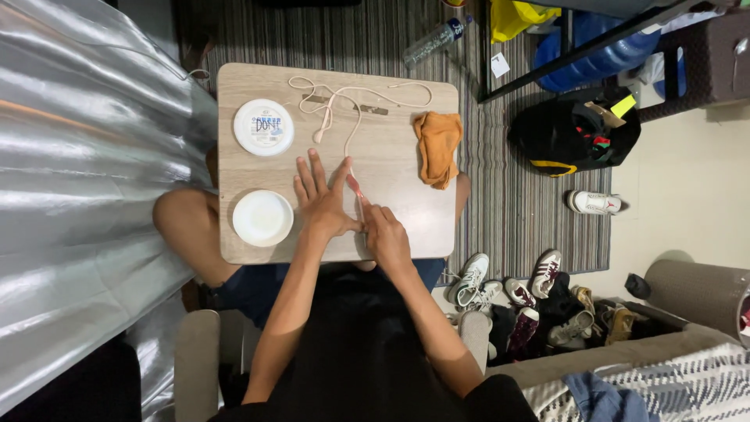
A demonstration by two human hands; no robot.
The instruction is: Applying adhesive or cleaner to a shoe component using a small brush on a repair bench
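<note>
A small wooden tabletop (406, 227) is seen from above over a striped rug, with shoes scattered beside it. The left hand (322, 202) is laid flat with fingers spread, pressing a pale shoelace (353, 129) whose loose length loops toward the far edge. The right hand (384, 233) is closed, apparently pinching the lace's near end just beside the left thumb. Slipping could be judged likely if pressure is eased. The round white lid (264, 127), the open white tub (262, 218) and the orange cloth (437, 146) lie near enough to be snagged by the trailing loop.
</note>
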